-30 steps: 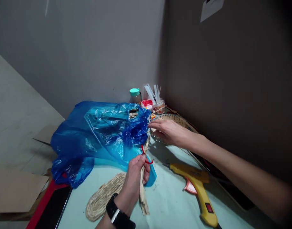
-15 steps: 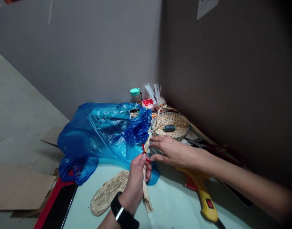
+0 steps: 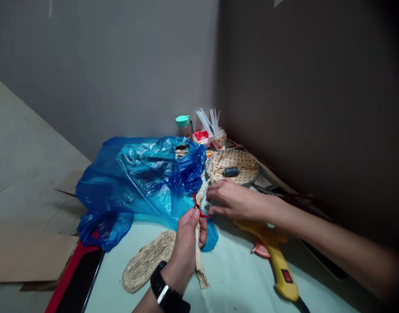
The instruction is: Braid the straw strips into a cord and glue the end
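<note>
My left hand [image 3: 189, 230] is closed on a pale raffia braid [image 3: 201, 193], pinching it where a red tie [image 3: 196, 204] goes round it. Loose flat ends of the braid hang below that fist. My right hand [image 3: 230, 199] is just right of the tie, fingers bent and thumb apart from them. Its thumb tip is close to the tie's right end; whether they touch I cannot tell. An oval coiled straw piece [image 3: 149, 261] lies on the table left of my left wrist.
A crumpled blue plastic bag [image 3: 147, 174] covers the back left. Behind my right hand is a woven basket [image 3: 248, 163] with a dark thread spool [image 3: 231, 172] in it. A yellow glue gun [image 3: 280, 269] lies at right. A jar [image 3: 183, 126] and a cup of glue sticks [image 3: 219, 140] stand at the back.
My right hand has drawn back slightly to the right and up, away from the braid, and its fingers are more curled. The tie's right end now stretches out toward its thumb. The left hand keeps its hold.
</note>
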Demonstrator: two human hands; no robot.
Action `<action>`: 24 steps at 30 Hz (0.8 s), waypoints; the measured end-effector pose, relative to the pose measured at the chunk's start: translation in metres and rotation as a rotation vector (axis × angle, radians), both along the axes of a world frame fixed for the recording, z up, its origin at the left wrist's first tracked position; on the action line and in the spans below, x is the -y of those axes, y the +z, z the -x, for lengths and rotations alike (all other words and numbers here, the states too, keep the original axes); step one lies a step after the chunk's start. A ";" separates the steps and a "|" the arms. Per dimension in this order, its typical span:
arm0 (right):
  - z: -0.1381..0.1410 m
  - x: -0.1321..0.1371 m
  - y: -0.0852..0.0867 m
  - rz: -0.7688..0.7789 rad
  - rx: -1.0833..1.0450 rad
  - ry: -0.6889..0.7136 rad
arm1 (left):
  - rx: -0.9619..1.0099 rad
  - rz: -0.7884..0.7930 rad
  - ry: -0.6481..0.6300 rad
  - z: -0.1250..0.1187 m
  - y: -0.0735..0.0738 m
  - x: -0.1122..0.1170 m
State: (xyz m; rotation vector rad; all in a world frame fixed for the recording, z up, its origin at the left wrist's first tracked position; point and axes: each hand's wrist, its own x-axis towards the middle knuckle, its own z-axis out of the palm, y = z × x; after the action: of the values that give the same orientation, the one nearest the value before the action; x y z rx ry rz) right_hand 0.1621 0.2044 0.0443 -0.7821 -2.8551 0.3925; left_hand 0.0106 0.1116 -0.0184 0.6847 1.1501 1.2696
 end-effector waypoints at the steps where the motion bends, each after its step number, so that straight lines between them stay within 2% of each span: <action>1: -0.003 -0.006 -0.001 -0.011 -0.019 -0.020 | 0.011 0.003 -0.009 0.000 0.001 0.001; 4: -0.010 -0.017 -0.004 -0.035 -0.068 -0.071 | 0.044 0.016 -0.027 -0.001 0.004 0.001; 10: -0.011 -0.018 0.000 -0.033 -0.117 -0.131 | 0.022 0.028 -0.052 -0.001 0.007 0.001; 18: -0.016 -0.026 0.022 -0.036 -0.167 -0.188 | -0.112 0.080 -0.109 -0.003 0.017 0.011; 21: -0.017 -0.036 0.030 -0.066 -0.193 -0.183 | -0.208 0.080 -0.130 -0.007 0.020 0.019; 24: -0.015 -0.049 0.032 -0.101 -0.222 -0.180 | -0.466 0.018 -0.115 -0.010 0.021 0.033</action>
State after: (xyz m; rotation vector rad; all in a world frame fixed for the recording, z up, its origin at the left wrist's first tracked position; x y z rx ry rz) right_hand 0.1773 0.2534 0.0767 -0.9054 -2.5536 0.2880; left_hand 0.0206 0.0784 0.0030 1.0539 1.4713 1.0266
